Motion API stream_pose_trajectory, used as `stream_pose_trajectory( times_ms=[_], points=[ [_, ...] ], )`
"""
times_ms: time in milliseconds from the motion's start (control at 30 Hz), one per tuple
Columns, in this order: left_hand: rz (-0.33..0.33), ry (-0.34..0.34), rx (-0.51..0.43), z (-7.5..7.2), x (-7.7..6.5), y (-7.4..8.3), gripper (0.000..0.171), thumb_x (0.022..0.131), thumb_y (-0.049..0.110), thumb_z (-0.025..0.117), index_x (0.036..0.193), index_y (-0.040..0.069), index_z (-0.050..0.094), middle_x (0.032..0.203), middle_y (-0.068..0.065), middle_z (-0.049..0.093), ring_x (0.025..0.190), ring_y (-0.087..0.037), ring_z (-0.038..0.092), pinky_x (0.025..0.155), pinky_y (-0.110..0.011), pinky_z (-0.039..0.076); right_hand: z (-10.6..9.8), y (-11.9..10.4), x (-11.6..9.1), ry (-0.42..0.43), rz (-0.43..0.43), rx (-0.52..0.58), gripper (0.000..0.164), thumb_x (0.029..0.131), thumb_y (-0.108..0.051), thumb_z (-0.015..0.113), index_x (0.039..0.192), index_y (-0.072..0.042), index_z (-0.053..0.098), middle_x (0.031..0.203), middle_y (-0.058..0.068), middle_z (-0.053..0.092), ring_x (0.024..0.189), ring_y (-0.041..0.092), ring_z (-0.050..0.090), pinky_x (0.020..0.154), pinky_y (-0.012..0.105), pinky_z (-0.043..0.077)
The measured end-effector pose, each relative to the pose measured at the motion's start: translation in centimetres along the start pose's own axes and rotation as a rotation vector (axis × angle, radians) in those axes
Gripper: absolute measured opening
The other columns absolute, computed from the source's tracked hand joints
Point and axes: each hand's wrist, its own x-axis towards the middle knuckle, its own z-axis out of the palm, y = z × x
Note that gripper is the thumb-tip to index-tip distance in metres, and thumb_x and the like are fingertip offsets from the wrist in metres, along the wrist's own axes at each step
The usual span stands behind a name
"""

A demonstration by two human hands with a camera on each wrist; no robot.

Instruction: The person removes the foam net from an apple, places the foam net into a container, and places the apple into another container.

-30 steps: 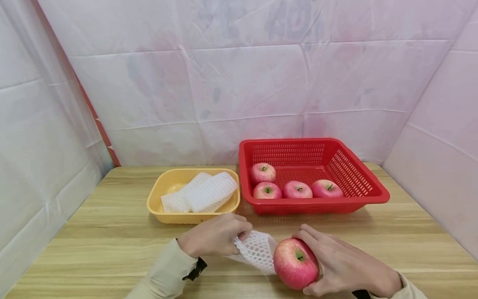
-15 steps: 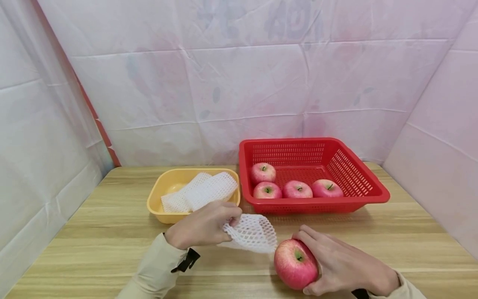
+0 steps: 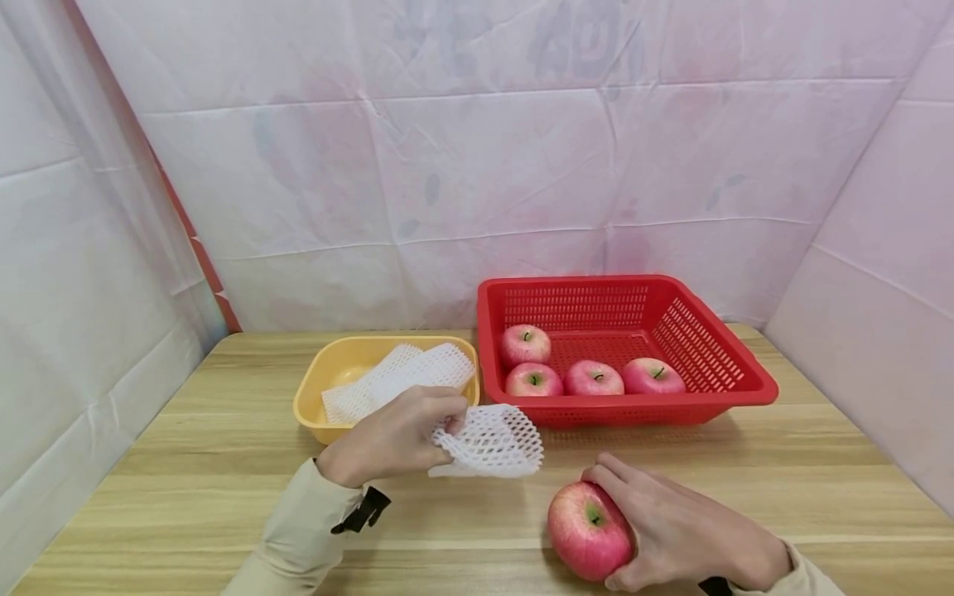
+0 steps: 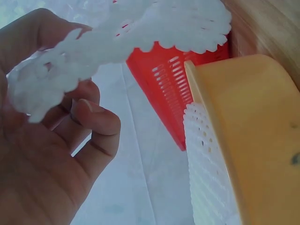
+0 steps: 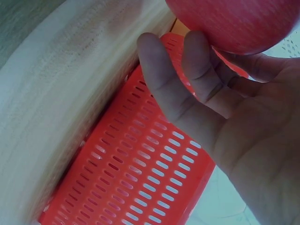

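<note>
My left hand (image 3: 402, 434) pinches one end of a white foam net sleeve (image 3: 495, 443), whose open mouth points right, above the table in front of the yellow bin. In the left wrist view the foam net (image 4: 61, 70) lies between thumb and fingers. My right hand (image 3: 671, 526) grips a red apple (image 3: 589, 534) from its right side, thumb near the front and fingers behind. The apple's stem end faces up and toward the camera. In the right wrist view the apple (image 5: 239, 21) sits against the fingers (image 5: 197, 61). Sleeve and apple are apart.
A yellow bin (image 3: 309, 397) holds more foam net sleeves (image 3: 373, 385) at the back left. Beside it, a red basket (image 3: 723, 397) contains several apples (image 3: 594, 378). All stand on a wooden table (image 3: 186, 497), with pale cloth walls (image 3: 477, 182) behind and at both sides.
My left hand has drawn the foam net sleeve up and left, away from the apple. The right hand and its apple have stayed almost in place.
</note>
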Motion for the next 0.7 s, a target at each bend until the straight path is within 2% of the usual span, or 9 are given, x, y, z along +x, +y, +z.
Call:
stream_pose_trajectory(
  times_ms=[167,400,700],
  points=[
    [-0.002,0.029,0.011,-0.5,-0.2,-0.3,0.043,0.064,-0.016,0.076,0.077,0.013,0.046,0.075,0.007,0.044,0.072,-0.006,0.044,0.062,-0.020,0.042,0.2,0.0,0.0,0.010,-0.018,-0.027,0.072,0.064,-0.043,0.091,0.121,-0.019,0.055,0.111,-0.014,0.049,0.092,-0.001,0.052,0.072,0.025,0.054],
    [0.009,0.118,0.061,-1.7,-0.7,-0.5,0.049,0.056,-0.018,0.075,0.076,0.013,0.044,0.074,0.009,0.043,0.072,-0.008,0.045,0.063,-0.024,0.043,0.4,-0.1,0.2,0.049,-0.057,-0.051,0.072,0.061,-0.040,0.092,0.119,-0.019,0.055,0.110,-0.016,0.049,0.091,-0.002,0.052,0.072,0.024,0.054],
    [-0.031,0.200,0.087,-2.9,-1.3,-1.0,0.038,0.062,-0.013,0.070,0.079,0.014,0.049,0.076,0.009,0.047,0.071,-0.009,0.046,0.060,-0.025,0.041,0.1,-0.1,0.1,-0.041,0.011,0.010,0.073,0.067,-0.044,0.091,0.123,-0.018,0.052,0.113,-0.014,0.050,0.095,0.001,0.053,0.074,0.026,0.055]
  ],
)
